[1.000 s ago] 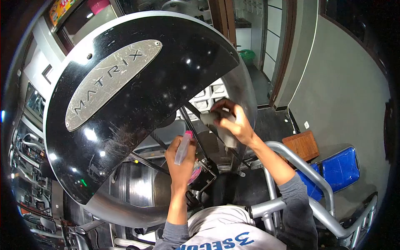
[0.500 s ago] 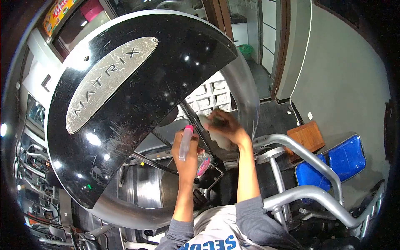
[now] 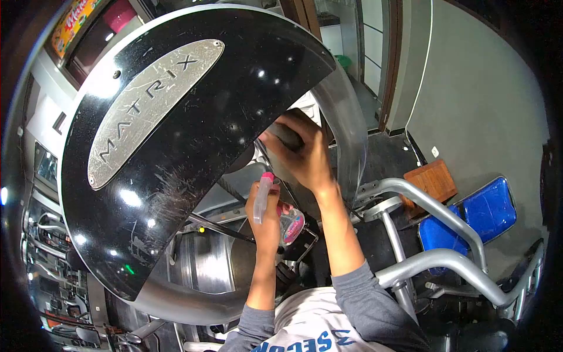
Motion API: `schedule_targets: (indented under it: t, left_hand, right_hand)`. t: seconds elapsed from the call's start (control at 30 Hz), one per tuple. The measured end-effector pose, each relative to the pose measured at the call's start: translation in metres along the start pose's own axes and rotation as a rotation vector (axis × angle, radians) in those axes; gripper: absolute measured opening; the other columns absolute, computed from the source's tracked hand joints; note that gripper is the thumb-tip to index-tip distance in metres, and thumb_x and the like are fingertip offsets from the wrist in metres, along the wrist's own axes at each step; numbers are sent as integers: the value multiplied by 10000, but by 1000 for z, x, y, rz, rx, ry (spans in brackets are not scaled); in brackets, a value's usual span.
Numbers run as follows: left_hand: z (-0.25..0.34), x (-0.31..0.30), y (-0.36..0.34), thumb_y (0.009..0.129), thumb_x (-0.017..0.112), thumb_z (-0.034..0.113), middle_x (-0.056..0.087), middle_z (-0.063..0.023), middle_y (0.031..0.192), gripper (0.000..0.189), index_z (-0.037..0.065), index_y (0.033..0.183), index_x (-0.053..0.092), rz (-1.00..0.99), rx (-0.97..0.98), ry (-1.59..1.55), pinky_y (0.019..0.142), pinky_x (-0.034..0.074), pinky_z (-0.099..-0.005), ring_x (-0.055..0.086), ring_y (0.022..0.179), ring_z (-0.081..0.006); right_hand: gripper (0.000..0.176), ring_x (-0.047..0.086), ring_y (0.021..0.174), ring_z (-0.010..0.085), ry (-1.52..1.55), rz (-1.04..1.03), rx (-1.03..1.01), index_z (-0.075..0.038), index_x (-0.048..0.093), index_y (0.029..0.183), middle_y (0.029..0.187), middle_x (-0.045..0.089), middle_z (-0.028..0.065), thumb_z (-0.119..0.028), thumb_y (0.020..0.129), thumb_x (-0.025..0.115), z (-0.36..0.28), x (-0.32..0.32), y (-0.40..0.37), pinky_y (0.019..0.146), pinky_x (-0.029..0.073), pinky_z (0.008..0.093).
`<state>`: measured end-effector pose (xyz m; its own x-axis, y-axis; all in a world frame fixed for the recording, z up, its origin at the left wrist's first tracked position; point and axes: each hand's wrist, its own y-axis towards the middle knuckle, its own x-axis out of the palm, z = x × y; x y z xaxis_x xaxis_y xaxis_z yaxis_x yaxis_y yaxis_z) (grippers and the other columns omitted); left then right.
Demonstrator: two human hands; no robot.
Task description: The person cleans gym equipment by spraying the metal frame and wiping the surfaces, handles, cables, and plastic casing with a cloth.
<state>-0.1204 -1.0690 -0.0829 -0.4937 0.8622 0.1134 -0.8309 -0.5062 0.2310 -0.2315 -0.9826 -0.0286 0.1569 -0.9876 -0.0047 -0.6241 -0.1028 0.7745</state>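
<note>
My left hand (image 3: pixel 267 217) is wrapped around a spray bottle (image 3: pixel 292 227), with its pink nozzle and clear trigger head (image 3: pixel 263 199) showing above the fingers and a pink label below. Higher up and to the right, my right hand (image 3: pixel 308 152) is closed on a grey cloth (image 3: pixel 286 138), mostly hidden by the fingers. Its fingertips are right at the lower edge of a large black machine cover (image 3: pixel 217 111). On that cover sits a scratched silver oval plate (image 3: pixel 155 105) reading MATRIX.
A curved grey frame (image 3: pixel 350 135) rims the cover. Silver tube handles (image 3: pixel 434 261) stand at the right, before a blue padded seat (image 3: pixel 489 208) and a wooden box (image 3: pixel 431 186). A grey wall (image 3: pixel 487 111) rises behind them. More gym equipment lines the far left.
My right hand has moved up and left with the cloth to the cover's lower edge. My left hand stays in about the same place with the spray bottle.
</note>
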Motion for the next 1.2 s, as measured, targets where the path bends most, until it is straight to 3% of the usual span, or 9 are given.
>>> schedule_targets:
  t: [0.1,0.23,0.33,0.43,0.5,0.7,0.83,0.93,1.2]
  left_hand:
    - [-7,-4,-1,943,563,113,571,-52,767,123,-10,944,573,12,1,-8,531,445,-258,553,560,-109]
    - [-22,-9,-3,937,561,102,549,-21,739,96,12,942,595,41,26,115,536,421,-253,512,555,-91]
    - [-33,-3,-2,941,600,140,533,2,713,108,32,932,604,5,59,108,528,418,-240,491,555,-71]
    - [-30,11,-1,933,665,206,534,12,701,181,43,917,591,6,-45,96,516,420,-230,499,562,-58]
    - [-32,18,4,919,694,230,538,12,704,217,45,906,583,36,-32,112,512,422,-227,504,566,-54]
    - [-44,11,16,874,764,253,547,13,729,282,59,865,560,117,52,193,538,418,-218,497,591,-45]
    - [-67,3,25,840,800,265,503,45,722,316,70,827,552,120,135,287,557,356,-206,421,615,-38]
    - [-75,6,24,829,808,250,483,59,717,300,83,823,559,85,112,292,538,347,-196,417,617,-30]
    - [-100,27,30,824,801,125,535,69,782,234,70,884,582,-17,130,273,588,361,-190,456,686,-25]
  right_hand:
    - [269,677,890,272,-15,62,48,-7,684,1053,970,691,136,-156,837,741,26,-6,-50,797,526,341]
    - [297,680,934,261,-36,151,473,-13,689,1078,1012,697,145,-190,845,738,102,-13,-167,822,515,354]
    - [315,673,969,263,-63,134,608,-10,685,1089,1042,694,153,-218,855,728,107,-26,-181,847,504,356]
    - [320,667,979,266,-85,34,462,0,677,1095,1049,689,156,-215,862,715,91,-31,-141,856,500,351]
    - [321,669,971,275,-58,26,201,0,672,1107,1035,690,162,-205,863,709,70,-22,-108,852,501,352]
    - [325,656,948,309,-70,65,231,-5,671,1114,1034,677,167,-218,870,696,78,-14,-132,835,502,377]
    - [297,664,945,299,-189,119,697,-44,698,1096,1019,679,157,-258,890,678,138,-43,-230,839,503,376]
    - [287,667,933,292,-225,202,822,-49,707,1079,1008,678,157,-257,883,686,168,-61,-274,836,504,374]
    - [324,645,929,280,-174,90,541,-42,697,1089,1006,669,138,-291,881,700,115,-34,-191,841,485,368]
